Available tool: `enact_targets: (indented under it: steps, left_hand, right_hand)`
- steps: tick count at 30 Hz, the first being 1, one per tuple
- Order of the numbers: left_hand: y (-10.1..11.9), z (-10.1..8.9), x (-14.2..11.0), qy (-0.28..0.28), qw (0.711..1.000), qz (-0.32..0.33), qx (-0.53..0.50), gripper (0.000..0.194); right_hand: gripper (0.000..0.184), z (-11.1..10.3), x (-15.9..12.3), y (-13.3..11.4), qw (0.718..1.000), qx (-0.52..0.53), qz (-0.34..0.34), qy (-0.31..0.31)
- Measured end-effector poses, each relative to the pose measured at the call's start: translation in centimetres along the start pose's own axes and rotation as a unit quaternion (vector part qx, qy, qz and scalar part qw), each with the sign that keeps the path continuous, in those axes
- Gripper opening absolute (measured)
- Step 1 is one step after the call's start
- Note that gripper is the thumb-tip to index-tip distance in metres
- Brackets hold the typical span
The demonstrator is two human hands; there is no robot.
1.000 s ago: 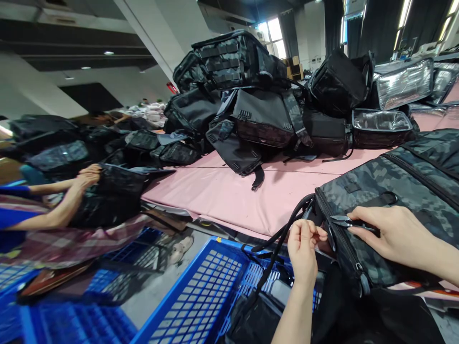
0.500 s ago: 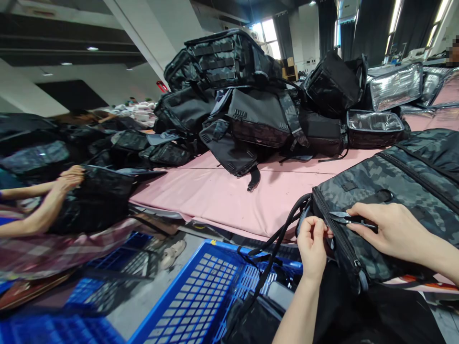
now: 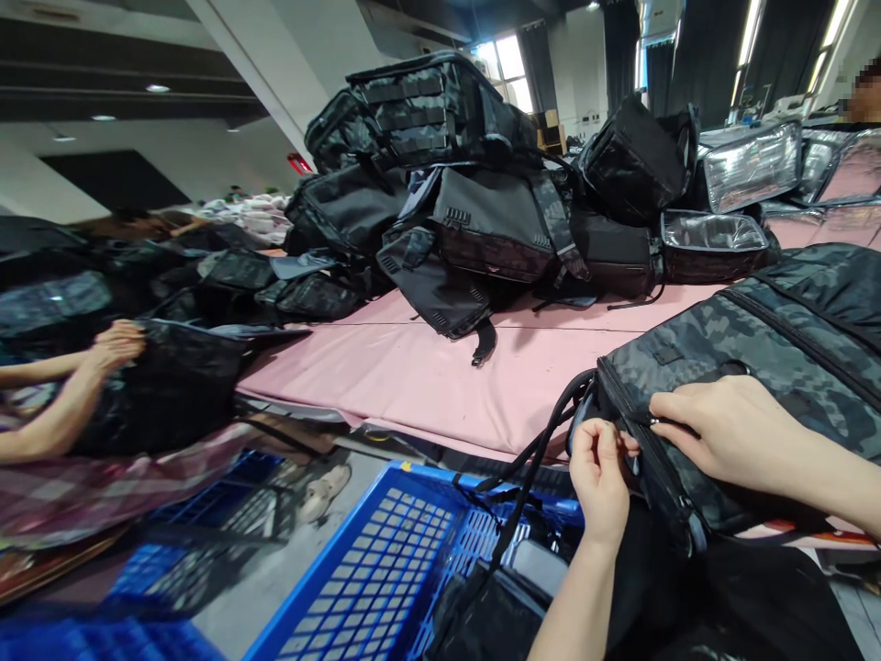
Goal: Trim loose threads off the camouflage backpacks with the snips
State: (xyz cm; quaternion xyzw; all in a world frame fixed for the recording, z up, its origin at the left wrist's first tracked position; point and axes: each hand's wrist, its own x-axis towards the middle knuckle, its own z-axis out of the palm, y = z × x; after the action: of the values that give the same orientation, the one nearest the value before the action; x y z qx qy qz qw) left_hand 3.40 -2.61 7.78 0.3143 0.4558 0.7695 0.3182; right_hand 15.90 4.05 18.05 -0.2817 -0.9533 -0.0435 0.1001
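Observation:
A dark camouflage bag [image 3: 771, 358] lies on the pink table [image 3: 440, 376] at the right, its black strap [image 3: 543, 450] hanging over the edge. My left hand [image 3: 597, 477] pinches something small at the bag's front corner, by the zip. My right hand [image 3: 722, 431] rests on the bag just beside it, fingers closed round small thread snips whose tips barely show under the fingers.
A heap of black and camouflage bags [image 3: 468, 184] fills the back of the table, with silver-lined open ones [image 3: 730, 239] at the right. A blue plastic crate [image 3: 392, 569] stands below the table edge. Another person's hands [image 3: 117, 344] hold a black bag [image 3: 179, 386] at the left.
My right hand has slid left towards my left hand, and the snips' blades are now mostly hidden under its fingers. The view has drifted slightly right.

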Motion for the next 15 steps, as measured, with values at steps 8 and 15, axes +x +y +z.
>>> enact_targets:
  steps: [8,15]
  left_hand:
    - [-0.3,-1.4,-0.4,0.001,0.999,0.037,-0.022,0.021]
    - [0.0,-1.2,-1.2,-0.013,0.998,-0.055,-0.005,0.033]
  right_hand:
    - [0.011,-0.3,-0.9,-0.9,0.999,-0.001,0.033,-0.033]
    - [0.008,-0.6,-2.4,-1.9,0.999,-0.037,0.021,0.004]
